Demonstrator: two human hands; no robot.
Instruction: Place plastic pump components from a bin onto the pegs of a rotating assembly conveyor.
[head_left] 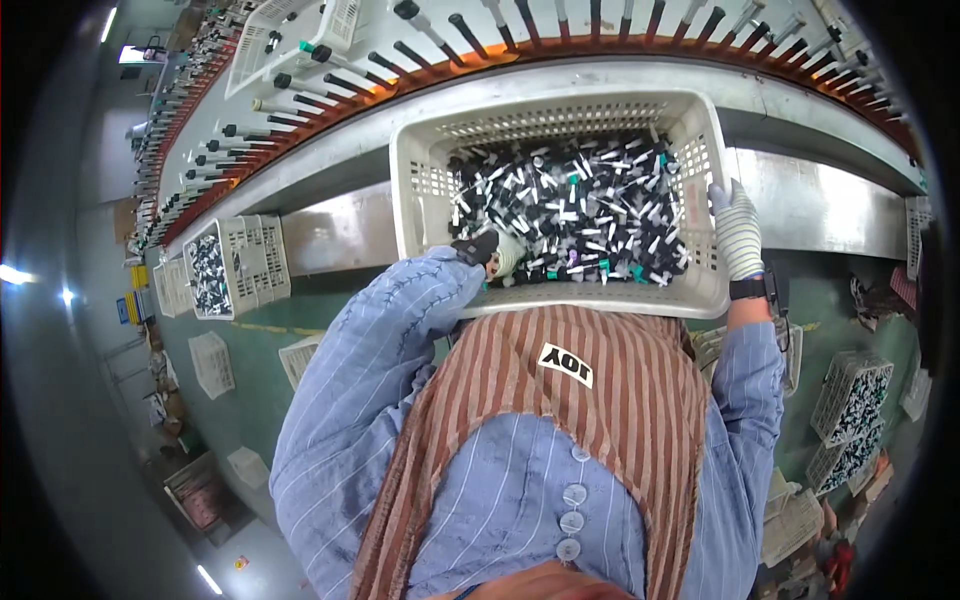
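From the head camera, a cream plastic basket (700, 292) is seen held against the person's chest, at the edge of a metal bench (820, 205). It is filled with small black, white and teal parts (575, 210), lying loose in a heap. The right hand (737, 228), in a striped glove, is laid on the basket's right wall, fingers pressed together over the rim. The left hand (500, 255) is dipped into the near left corner of the basket; it is curled around something dark, though whether that is pinched or merely touched cannot be told. The basket looks stiff but weighty when this full, so it is best gripped by the rim on both sides; the parts look light, hard and apt to spill. Beyond the bench, a curved conveyor (330, 85) carries rows of black-tipped pieces.
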